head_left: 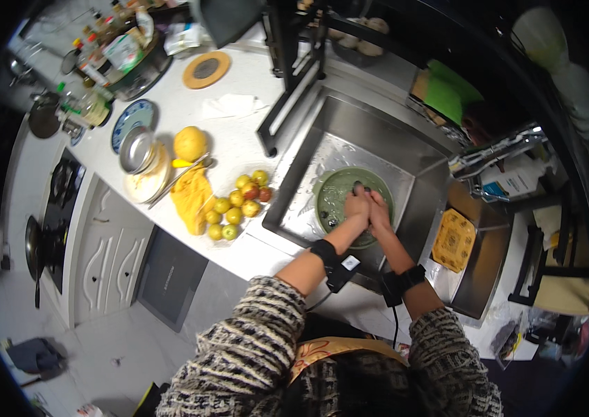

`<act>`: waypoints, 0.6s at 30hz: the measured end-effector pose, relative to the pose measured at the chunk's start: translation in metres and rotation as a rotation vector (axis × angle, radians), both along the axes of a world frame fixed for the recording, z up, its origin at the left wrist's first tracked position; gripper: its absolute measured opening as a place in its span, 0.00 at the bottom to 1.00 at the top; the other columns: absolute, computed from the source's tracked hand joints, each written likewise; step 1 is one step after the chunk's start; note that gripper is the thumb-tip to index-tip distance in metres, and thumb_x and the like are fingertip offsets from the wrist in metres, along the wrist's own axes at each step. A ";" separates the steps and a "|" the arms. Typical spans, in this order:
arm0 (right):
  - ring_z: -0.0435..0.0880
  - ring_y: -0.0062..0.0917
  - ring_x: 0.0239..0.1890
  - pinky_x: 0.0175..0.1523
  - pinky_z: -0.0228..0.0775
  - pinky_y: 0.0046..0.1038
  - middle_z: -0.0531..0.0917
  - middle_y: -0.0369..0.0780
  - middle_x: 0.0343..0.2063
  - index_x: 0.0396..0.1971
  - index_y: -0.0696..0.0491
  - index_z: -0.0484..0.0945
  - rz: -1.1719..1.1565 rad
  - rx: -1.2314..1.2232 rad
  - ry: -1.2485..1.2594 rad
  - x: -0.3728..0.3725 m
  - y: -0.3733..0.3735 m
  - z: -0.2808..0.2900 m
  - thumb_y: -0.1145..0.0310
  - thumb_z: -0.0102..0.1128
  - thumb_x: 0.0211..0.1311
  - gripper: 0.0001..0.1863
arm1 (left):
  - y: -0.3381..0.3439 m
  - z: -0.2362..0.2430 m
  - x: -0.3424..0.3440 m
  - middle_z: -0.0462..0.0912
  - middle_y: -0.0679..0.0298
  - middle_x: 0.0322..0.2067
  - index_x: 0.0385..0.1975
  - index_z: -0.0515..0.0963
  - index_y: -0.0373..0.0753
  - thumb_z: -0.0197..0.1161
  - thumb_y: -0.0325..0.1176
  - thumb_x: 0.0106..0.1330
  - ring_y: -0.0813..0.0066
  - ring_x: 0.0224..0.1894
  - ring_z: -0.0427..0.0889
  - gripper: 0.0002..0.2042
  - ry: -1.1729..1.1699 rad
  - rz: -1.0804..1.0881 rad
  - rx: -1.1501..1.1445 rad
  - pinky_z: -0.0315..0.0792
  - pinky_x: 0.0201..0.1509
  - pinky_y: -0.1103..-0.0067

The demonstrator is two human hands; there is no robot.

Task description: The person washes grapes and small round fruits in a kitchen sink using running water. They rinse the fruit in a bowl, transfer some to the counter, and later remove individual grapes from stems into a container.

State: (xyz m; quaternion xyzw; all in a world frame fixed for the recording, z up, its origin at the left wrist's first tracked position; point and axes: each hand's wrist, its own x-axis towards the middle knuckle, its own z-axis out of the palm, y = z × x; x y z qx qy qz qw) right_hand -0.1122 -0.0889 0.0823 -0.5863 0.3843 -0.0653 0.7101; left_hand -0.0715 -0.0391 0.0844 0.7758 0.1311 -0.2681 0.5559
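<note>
Two bare hands, left hand (356, 208) and right hand (378, 210), close together inside the rim of a round, dull-green basin (318, 206) of water. Finger state: partly curled and bunched near the basin's far side, with dark, rounded matter showing at the fingertips. Cannot tell whether gripped or merely touched; cannot tell exact finger spread, owing to overlap and small scale. Small, dark, rounded pieces (332, 223) also in the water, near the basin's left side, apart from the fingers.

Basin location: on the floor of a rectangular, brushed-steel sink compartment (297, 221), wet with scattered droplets. Adjoining to the right: narrower steel compartment (493, 254), containing a patterned, yellow-orange tray (454, 240) with rounded corners.

Black straps around both wrists: left strap (323, 255), right strap (406, 279). Black-and-cream knitted sleeves (239, 347) on both arms.

Left of the sink, on a white countertop (256, 260): cluster of round, green-yellow and reddish fruits (234, 213); just beside them, a crumpled, bright-yellow cloth (191, 200). Farther back: large, round, yellow fruit (190, 144), shiny metal bowl (135, 151), blue-and-white plate (127, 125), round, tan mat (221, 69) with a grey centre.
</note>
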 end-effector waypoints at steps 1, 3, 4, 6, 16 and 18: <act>0.74 0.22 0.37 0.42 0.66 0.22 0.77 0.39 0.38 0.48 0.57 0.69 -0.076 0.004 -0.089 0.001 0.006 0.004 0.62 0.56 0.57 0.21 | -0.002 0.011 -0.005 0.75 0.42 0.39 0.40 0.71 0.31 0.46 0.50 0.61 0.45 0.44 0.73 0.24 -0.020 0.116 -0.009 0.65 0.49 0.62; 0.74 0.20 0.38 0.42 0.66 0.20 0.77 0.38 0.37 0.47 0.60 0.68 -0.189 -0.035 -0.118 -0.001 0.012 0.013 0.66 0.59 0.56 0.21 | -0.004 0.030 -0.010 0.76 0.43 0.37 0.38 0.72 0.31 0.47 0.46 0.62 0.46 0.42 0.73 0.20 -0.064 0.141 0.026 0.66 0.46 0.65; 0.74 0.20 0.38 0.42 0.66 0.20 0.77 0.38 0.37 0.47 0.60 0.68 -0.200 0.011 -0.176 -0.001 0.015 0.017 0.66 0.59 0.56 0.21 | -0.004 0.037 -0.012 0.76 0.44 0.37 0.38 0.72 0.32 0.47 0.46 0.62 0.46 0.42 0.74 0.20 -0.102 0.178 0.023 0.66 0.46 0.65; 0.74 0.18 0.37 0.42 0.66 0.19 0.77 0.37 0.37 0.46 0.59 0.69 -0.228 0.064 -0.245 -0.003 0.018 0.026 0.66 0.59 0.55 0.20 | -0.002 0.047 -0.014 0.76 0.44 0.36 0.37 0.72 0.33 0.48 0.46 0.62 0.47 0.42 0.74 0.20 -0.133 0.158 0.014 0.66 0.46 0.65; 0.72 0.16 0.34 0.39 0.65 0.18 0.76 0.34 0.33 0.43 0.57 0.70 -0.259 -0.059 -0.353 -0.002 0.046 0.073 0.66 0.55 0.59 0.15 | 0.029 0.094 -0.016 0.77 0.45 0.35 0.37 0.72 0.33 0.48 0.49 0.62 0.50 0.41 0.76 0.21 -0.208 0.092 -0.166 0.66 0.46 0.66; 0.72 0.16 0.34 0.39 0.65 0.19 0.76 0.34 0.33 0.44 0.57 0.70 -0.240 -0.093 -0.366 0.006 0.060 0.094 0.66 0.54 0.60 0.15 | 0.044 0.118 -0.008 0.77 0.45 0.35 0.38 0.71 0.32 0.48 0.48 0.62 0.50 0.40 0.76 0.21 -0.250 0.104 -0.198 0.66 0.46 0.66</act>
